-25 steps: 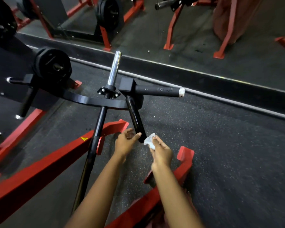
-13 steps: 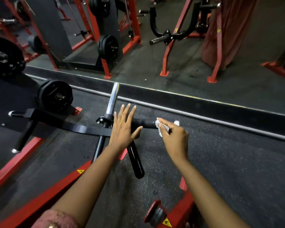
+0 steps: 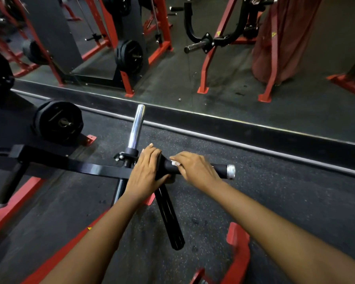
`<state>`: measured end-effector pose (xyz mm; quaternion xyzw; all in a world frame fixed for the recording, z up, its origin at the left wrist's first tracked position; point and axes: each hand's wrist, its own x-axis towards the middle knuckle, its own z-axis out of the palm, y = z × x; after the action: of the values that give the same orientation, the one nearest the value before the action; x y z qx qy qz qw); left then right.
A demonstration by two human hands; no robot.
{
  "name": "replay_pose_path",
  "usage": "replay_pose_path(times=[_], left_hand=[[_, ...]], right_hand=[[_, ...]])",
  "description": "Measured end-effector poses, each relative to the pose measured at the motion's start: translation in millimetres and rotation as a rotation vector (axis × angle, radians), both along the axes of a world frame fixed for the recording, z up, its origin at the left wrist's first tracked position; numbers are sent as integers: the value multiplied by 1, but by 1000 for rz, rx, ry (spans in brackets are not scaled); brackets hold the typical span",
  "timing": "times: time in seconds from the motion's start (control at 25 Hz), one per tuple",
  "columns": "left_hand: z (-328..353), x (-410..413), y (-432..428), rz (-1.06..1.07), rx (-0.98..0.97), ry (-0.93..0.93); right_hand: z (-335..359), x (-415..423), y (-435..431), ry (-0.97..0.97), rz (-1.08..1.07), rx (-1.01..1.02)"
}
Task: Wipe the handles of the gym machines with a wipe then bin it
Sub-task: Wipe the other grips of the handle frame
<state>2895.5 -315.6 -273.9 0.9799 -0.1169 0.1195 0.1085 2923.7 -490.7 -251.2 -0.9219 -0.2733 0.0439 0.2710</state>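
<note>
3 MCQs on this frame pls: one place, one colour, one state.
1. Where is the wipe?
A) on the floor
B) under the right hand, on the horizontal handle
C) draped over the chrome post

2. What colour is the end cap of that handle?
A) red
B) silver
C) yellow

3. What is the left hand doing?
A) hanging free
B) holding the wipe
C) holding the handle's inner end

Answers:
1 B: a bit of white wipe shows beneath the right fingers, against the bar.
2 B: the cap shines metallic beyond the black grip.
3 C: its fingers lie over the handle's base, with the thumb beneath.
</note>
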Motion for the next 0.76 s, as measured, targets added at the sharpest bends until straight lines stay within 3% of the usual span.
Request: replay_pose_path(times=[0.24, 0.48, 0.64, 0.76], left_hand=[[-3, 1, -2, 23, 6, 6], [-6, 1, -3, 42, -12, -3], [-6, 0, -3, 37, -14, 1], [-1, -1, -3, 29, 61, -6]], right_hand=[[1, -4, -22, -49, 81, -42], [16, 4, 6, -54, -35, -48], [15, 0, 28, -32, -3, -250], [17, 2, 0, -47, 43, -261]])
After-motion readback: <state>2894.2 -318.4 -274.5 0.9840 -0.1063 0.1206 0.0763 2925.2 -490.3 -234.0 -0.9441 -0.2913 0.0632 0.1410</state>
